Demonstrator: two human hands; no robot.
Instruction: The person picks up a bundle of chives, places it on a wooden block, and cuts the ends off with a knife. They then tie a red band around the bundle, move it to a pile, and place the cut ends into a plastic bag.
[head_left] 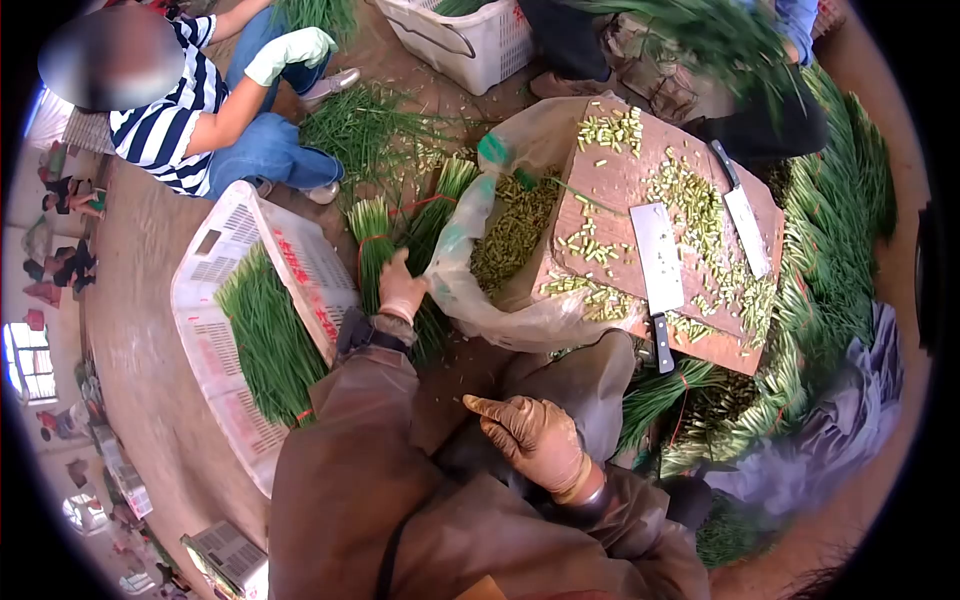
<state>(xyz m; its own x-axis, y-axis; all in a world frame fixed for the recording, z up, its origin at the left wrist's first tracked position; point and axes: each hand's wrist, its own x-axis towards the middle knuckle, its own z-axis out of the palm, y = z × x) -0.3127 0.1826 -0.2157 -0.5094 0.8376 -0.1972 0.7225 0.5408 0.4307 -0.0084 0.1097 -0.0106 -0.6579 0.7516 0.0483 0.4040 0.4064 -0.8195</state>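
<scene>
My left hand (400, 287), in a pale glove, is closed on a tied bundle of chives (372, 222) standing with its pale cut ends up. Another chive bundle (437, 215) leans just beside it. Over my lap hangs my right hand (537, 440), gloved and holding nothing, its index finger stretched out and the others loosely bent. In front of me, a reddish cutting board (610, 225) carries scattered cut stem ends, a wide cleaver (657, 260) and a narrower knife (742, 215). A clear plastic bag (470, 270) full of trimmings lies against the board's left side.
At my left stands a white plastic crate (205, 270) holding chives (265, 335). Piled chives (840, 200) line the right side. A co-worker in a striped shirt (165, 130) sits at upper left; another person's sleeve (795, 25) shows at upper right. A second crate (480, 50) stands behind.
</scene>
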